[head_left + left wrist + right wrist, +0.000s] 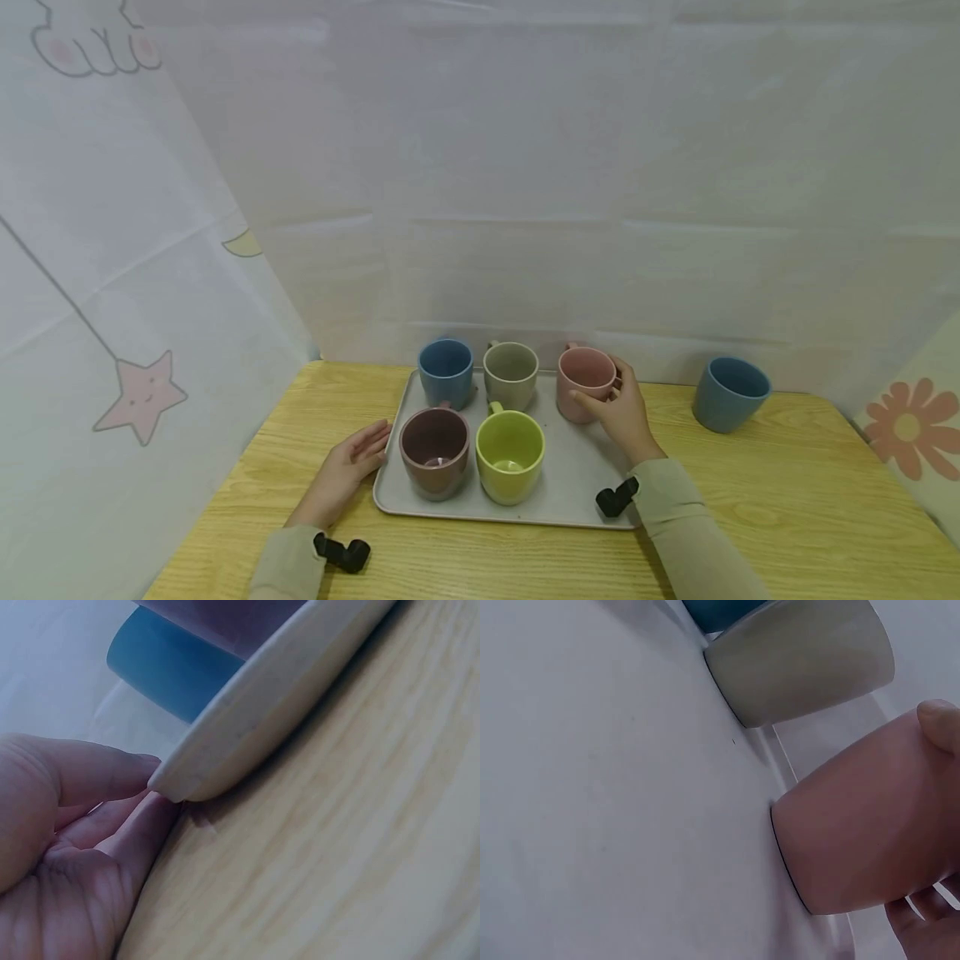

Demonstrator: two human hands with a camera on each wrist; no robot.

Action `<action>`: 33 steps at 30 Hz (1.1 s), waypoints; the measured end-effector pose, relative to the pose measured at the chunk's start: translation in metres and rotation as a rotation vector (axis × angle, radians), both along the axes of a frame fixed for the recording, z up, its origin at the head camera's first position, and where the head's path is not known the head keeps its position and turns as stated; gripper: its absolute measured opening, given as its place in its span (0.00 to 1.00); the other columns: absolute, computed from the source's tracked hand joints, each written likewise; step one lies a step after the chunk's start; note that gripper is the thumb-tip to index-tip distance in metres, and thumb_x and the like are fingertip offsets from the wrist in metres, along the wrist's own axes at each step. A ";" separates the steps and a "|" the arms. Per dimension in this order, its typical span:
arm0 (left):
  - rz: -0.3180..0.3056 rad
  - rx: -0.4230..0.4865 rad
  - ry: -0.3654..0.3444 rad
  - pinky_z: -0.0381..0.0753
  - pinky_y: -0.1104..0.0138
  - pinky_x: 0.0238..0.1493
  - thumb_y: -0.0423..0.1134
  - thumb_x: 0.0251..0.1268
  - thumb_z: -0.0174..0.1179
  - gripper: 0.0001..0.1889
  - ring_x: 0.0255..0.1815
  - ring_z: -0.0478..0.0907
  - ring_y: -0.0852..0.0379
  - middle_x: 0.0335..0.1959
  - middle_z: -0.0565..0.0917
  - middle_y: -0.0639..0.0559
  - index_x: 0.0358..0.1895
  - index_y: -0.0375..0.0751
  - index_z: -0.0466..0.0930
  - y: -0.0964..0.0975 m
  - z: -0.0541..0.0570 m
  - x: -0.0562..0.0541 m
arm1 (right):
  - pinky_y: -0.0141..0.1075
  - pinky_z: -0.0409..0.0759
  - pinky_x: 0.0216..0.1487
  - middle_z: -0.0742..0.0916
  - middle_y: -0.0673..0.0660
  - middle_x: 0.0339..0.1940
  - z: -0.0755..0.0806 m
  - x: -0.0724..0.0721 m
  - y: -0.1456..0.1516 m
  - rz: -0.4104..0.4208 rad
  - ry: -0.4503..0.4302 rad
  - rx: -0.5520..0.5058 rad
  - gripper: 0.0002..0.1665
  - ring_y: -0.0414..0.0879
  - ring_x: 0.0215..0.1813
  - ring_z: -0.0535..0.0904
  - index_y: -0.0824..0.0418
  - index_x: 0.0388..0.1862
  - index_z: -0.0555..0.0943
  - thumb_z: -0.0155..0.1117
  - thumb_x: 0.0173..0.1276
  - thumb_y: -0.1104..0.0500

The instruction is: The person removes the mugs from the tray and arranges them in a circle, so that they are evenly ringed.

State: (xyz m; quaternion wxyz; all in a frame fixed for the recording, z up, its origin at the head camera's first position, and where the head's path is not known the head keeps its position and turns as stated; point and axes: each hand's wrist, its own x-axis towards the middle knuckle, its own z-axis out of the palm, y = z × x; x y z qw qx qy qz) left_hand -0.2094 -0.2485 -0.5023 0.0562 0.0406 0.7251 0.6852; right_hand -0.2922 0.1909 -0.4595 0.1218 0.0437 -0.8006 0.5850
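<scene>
My right hand grips a pink mug at the back right of a pale rectangular tray, thumb on the near side and fingers round the right. In the right wrist view, the base of the pink mug is right at the tray surface. My left hand rests against the tray's left edge with fairly straight fingers. A thumb lies at the rim of the tray in the left wrist view. Beside the pink mug stands a grey-beige mug.
Also on the tray are a blue mug, a brownish-mauve mug and a yellow-green mug. Another blue mug stands on the wooden table right of the tray. A white sheet hangs behind the table.
</scene>
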 end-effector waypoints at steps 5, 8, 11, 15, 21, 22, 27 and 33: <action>0.000 0.005 -0.008 0.73 0.77 0.62 0.25 0.76 0.53 0.31 0.77 0.61 0.45 0.78 0.61 0.36 0.79 0.30 0.54 -0.001 0.000 0.000 | 0.53 0.69 0.73 0.71 0.61 0.71 -0.004 0.001 -0.001 -0.024 0.003 -0.013 0.56 0.57 0.71 0.67 0.61 0.77 0.60 0.83 0.56 0.54; -0.008 -0.002 -0.002 0.72 0.77 0.63 0.25 0.76 0.52 0.32 0.77 0.60 0.43 0.78 0.61 0.35 0.79 0.29 0.54 -0.002 0.002 0.000 | 0.53 0.69 0.73 0.71 0.62 0.70 -0.006 0.004 -0.001 -0.032 -0.004 -0.026 0.56 0.58 0.71 0.67 0.62 0.76 0.60 0.84 0.55 0.54; -0.010 -0.005 0.006 0.72 0.78 0.63 0.25 0.76 0.53 0.32 0.77 0.59 0.42 0.78 0.60 0.34 0.78 0.29 0.54 -0.002 0.001 0.001 | 0.54 0.69 0.73 0.72 0.63 0.70 -0.007 0.007 -0.001 -0.030 -0.010 -0.036 0.56 0.58 0.71 0.67 0.64 0.74 0.60 0.85 0.54 0.55; -0.009 -0.002 0.005 0.72 0.77 0.63 0.25 0.75 0.53 0.31 0.77 0.59 0.42 0.78 0.60 0.34 0.78 0.29 0.54 -0.002 -0.001 0.001 | 0.54 0.68 0.73 0.71 0.64 0.69 -0.006 0.012 -0.003 -0.030 0.006 -0.043 0.56 0.58 0.71 0.67 0.66 0.73 0.60 0.85 0.53 0.56; -0.016 0.009 -0.001 0.72 0.77 0.63 0.24 0.76 0.52 0.32 0.78 0.58 0.43 0.78 0.60 0.33 0.79 0.29 0.53 -0.001 -0.001 0.001 | 0.55 0.66 0.74 0.71 0.64 0.69 -0.005 0.017 -0.005 -0.035 0.022 -0.040 0.55 0.57 0.71 0.67 0.66 0.72 0.60 0.85 0.54 0.56; -0.020 0.007 0.001 0.72 0.77 0.63 0.24 0.76 0.52 0.32 0.78 0.58 0.42 0.78 0.59 0.33 0.79 0.28 0.53 -0.001 -0.001 0.001 | 0.55 0.66 0.74 0.71 0.63 0.69 -0.005 0.017 -0.005 -0.036 0.021 -0.041 0.55 0.57 0.70 0.67 0.66 0.72 0.60 0.85 0.53 0.56; -0.018 0.006 0.002 0.72 0.77 0.63 0.24 0.76 0.51 0.31 0.78 0.58 0.43 0.78 0.59 0.34 0.79 0.29 0.53 -0.001 -0.001 0.000 | 0.56 0.66 0.74 0.71 0.63 0.68 -0.006 0.021 -0.005 -0.050 0.020 -0.041 0.55 0.57 0.69 0.68 0.65 0.71 0.61 0.86 0.52 0.56; -0.020 0.014 -0.002 0.71 0.77 0.64 0.24 0.76 0.51 0.32 0.78 0.59 0.44 0.79 0.59 0.35 0.79 0.29 0.53 -0.002 -0.002 -0.001 | 0.56 0.68 0.73 0.72 0.63 0.67 -0.004 0.028 -0.004 -0.058 0.010 -0.025 0.57 0.57 0.69 0.68 0.64 0.72 0.62 0.87 0.50 0.53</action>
